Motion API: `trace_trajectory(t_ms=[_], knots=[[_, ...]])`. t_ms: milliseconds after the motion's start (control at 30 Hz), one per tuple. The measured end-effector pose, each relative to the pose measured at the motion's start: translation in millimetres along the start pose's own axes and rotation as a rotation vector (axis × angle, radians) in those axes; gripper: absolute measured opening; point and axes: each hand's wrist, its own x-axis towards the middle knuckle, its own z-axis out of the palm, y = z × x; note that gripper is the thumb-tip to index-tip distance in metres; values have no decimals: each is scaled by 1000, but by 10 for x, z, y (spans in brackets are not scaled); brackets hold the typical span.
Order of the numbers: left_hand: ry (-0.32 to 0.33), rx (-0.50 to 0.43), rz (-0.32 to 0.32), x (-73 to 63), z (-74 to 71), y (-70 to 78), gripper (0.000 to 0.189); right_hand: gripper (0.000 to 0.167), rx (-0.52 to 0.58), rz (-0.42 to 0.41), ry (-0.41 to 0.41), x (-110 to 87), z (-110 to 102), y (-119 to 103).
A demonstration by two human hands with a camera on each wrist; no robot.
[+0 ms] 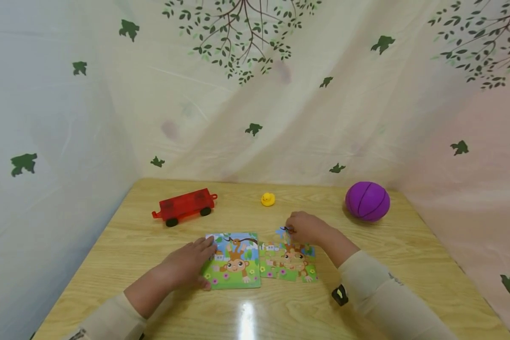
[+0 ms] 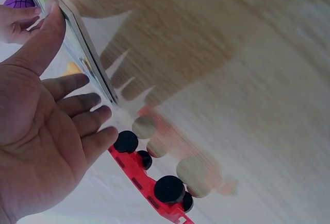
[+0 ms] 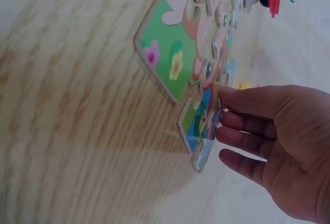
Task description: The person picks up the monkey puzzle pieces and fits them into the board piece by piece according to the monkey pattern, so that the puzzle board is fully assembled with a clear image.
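Observation:
My left hand (image 1: 190, 264) rests along the left edge of a square monkey picture board (image 1: 238, 264), fingers extended. In the left wrist view its thumb (image 2: 50, 28) lies by the board's edge and the palm shows, holding nothing. To the board's right lies a partly assembled monkey jigsaw puzzle (image 1: 286, 269), its pieces interlocked, with gaps along the top. At the puzzle's top edge my right hand (image 1: 308, 229) pinches a puzzle piece (image 1: 280, 233), blue with a dark branch. Thumb and fingertips partly hide that piece in the right wrist view.
A red toy wagon (image 1: 186, 207) stands at the back left of the wooden table (image 1: 246, 311). A yellow rubber duck (image 1: 267, 199) sits at the back middle, and a purple ball (image 1: 367, 201) at the back right. Behind hangs a leaf-printed cloth (image 1: 221, 104).

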Motion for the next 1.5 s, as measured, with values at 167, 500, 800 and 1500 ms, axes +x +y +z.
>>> trace_trajectory(t_ms=[167,500,800,1500], knots=[[-28,-44,-1,-8,5,-6,91,12,-29,-19,22,-13,18,-4],[-64,-49,-12,25,-3,-20,92,24,-49,-56,101,35,-3,-69],[-71,-34,-17,36,-24,-12,91,11,-27,-158,123,188,-101,-549],[-79,-68,-21,67,-36,-36,92,24,-243,-252,71,548,129,-1264]])
